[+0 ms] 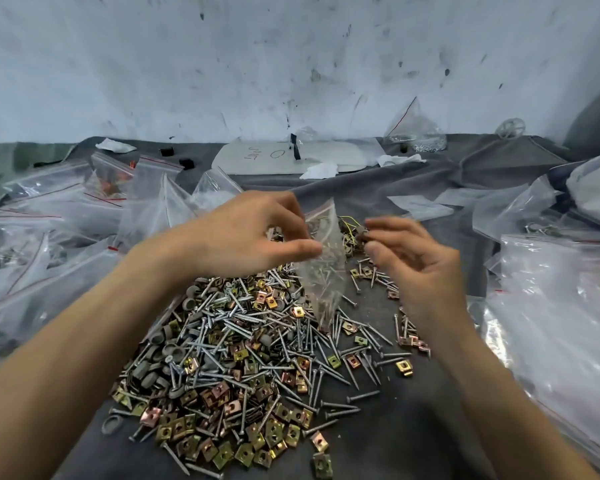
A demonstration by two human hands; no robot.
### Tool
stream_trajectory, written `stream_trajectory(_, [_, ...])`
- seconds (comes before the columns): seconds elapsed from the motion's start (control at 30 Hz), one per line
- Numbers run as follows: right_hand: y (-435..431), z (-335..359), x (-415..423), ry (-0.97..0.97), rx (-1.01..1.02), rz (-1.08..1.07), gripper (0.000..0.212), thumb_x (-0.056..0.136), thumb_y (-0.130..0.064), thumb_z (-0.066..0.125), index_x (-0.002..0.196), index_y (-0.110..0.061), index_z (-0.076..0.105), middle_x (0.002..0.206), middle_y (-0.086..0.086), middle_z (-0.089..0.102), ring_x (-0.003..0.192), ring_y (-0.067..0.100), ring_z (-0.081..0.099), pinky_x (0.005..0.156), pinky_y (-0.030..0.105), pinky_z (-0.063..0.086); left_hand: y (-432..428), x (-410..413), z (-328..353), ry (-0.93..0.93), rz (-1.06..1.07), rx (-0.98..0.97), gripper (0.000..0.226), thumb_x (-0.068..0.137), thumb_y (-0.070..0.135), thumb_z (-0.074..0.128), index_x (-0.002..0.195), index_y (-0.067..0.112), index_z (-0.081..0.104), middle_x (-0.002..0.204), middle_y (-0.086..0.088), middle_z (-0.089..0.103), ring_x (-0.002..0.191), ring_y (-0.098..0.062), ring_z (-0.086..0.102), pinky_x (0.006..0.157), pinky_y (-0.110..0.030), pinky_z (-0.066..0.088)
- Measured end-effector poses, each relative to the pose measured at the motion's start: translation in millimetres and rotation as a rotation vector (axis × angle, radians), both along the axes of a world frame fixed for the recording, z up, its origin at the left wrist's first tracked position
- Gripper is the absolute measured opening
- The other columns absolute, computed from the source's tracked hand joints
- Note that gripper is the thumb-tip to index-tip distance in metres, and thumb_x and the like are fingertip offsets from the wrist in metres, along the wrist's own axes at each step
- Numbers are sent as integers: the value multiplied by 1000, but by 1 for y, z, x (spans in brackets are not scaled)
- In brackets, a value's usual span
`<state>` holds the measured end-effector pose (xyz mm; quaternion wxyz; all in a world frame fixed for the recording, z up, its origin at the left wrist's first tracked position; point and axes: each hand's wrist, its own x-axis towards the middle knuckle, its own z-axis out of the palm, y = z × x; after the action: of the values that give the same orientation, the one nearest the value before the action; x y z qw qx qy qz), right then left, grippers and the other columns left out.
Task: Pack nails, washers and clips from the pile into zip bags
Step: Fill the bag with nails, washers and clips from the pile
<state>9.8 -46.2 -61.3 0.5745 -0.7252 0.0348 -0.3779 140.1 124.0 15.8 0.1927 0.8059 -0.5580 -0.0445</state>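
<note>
A big pile (243, 358) of silver nails, grey rubber washers and brass-coloured square clips covers the dark grey cloth (395, 427) in front of me. My left hand (246, 233) pinches the top edge of a small clear zip bag (326, 271), which hangs over the pile with several nails inside. Just right of the bag's mouth is my right hand (413, 258), blurred, with fingers curled; small dark pieces seem to sit at its fingertips, though I cannot make them out.
Heaps of clear zip bags with red seal lines lie on the left (59, 237) and on the right (561, 289). A white board (291, 157), paper scraps and a filled bag (416, 133) sit at the back by the smudged wall.
</note>
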Motion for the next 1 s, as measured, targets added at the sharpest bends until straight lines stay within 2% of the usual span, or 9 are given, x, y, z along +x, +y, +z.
stream_trajectory(0.07, [0, 26, -4, -70, -51, 18, 10, 75, -23, 69, 85, -21, 71, 110, 1, 64, 100, 12, 65, 78, 18, 54, -3, -7, -2, -29, -68, -43, 23, 86, 44, 63, 89, 24, 75, 103, 5, 59, 95, -7, 57, 88, -29, 45])
stream_trajectory(0.17, [-5, 60, -5, -68, -349, -43, 9, 79, -17, 74, 84, -23, 70, 110, -3, 62, 105, 8, 61, 89, 22, 50, -6, -12, -6, -54, -147, -116, 10, 88, 22, 69, 92, 15, 75, 104, -1, 58, 96, -14, 58, 88, -37, 46])
stream_trajectory(0.37, [-22, 84, -5, 380, -877, 13, 5, 80, -26, 72, 81, -23, 76, 112, -10, 61, 110, 9, 54, 97, 27, 39, -8, -20, -10, -124, -214, -262, 12, 92, 21, 62, 93, 12, 71, 107, -2, 57, 98, -14, 58, 85, -36, 47])
stream_trajectory(0.43, [-26, 81, -7, 370, -858, 14, 10, 83, -31, 68, 87, -26, 75, 118, -13, 60, 112, 5, 54, 98, 26, 41, -8, -22, -10, -134, -214, -291, 14, 91, 20, 60, 93, 9, 69, 106, -3, 57, 99, -15, 58, 85, -36, 48])
stream_trajectory(0.57, [-27, 58, -9, 79, -270, -138, 15, 88, -19, 64, 93, -31, 70, 103, -8, 67, 92, 7, 64, 81, 23, 53, 0, -21, -12, -140, -53, -424, 16, 92, 23, 56, 89, 9, 64, 105, -4, 59, 98, -16, 58, 87, -33, 48])
stream_trajectory(0.63, [-22, 32, -2, 194, -101, -227, 20, 88, -11, 63, 91, -30, 68, 90, -6, 69, 82, 11, 64, 80, 30, 55, 6, -19, -9, -151, 104, -538, 19, 91, 29, 50, 88, 14, 60, 103, -5, 60, 93, -13, 56, 82, -20, 44])
stream_trajectory(0.7, [-12, 2, 7, 483, -238, -142, 19, 86, -8, 65, 94, -24, 69, 90, -7, 69, 82, 6, 62, 78, 20, 52, 12, -18, -5, -173, 192, -663, 12, 90, 23, 51, 88, 15, 59, 99, -9, 61, 83, -6, 51, 75, -12, 36])
stream_trajectory(0.8, [7, -35, 15, 761, -499, 47, 12, 86, -16, 67, 95, -23, 70, 90, -12, 61, 81, 1, 56, 68, 7, 41, 21, -18, -4, -176, 251, -773, 5, 91, 15, 53, 88, 17, 56, 98, -7, 60, 88, -11, 53, 78, -22, 40])
stream_trajectory(1.0, [14, -48, 20, 838, -688, 80, 17, 82, -27, 72, 99, -26, 68, 98, -6, 55, 96, 14, 54, 89, 30, 47, 31, -18, -10, -171, 250, -757, 6, 91, 15, 54, 88, 19, 56, 97, -6, 62, 92, -15, 56, 79, -26, 42])
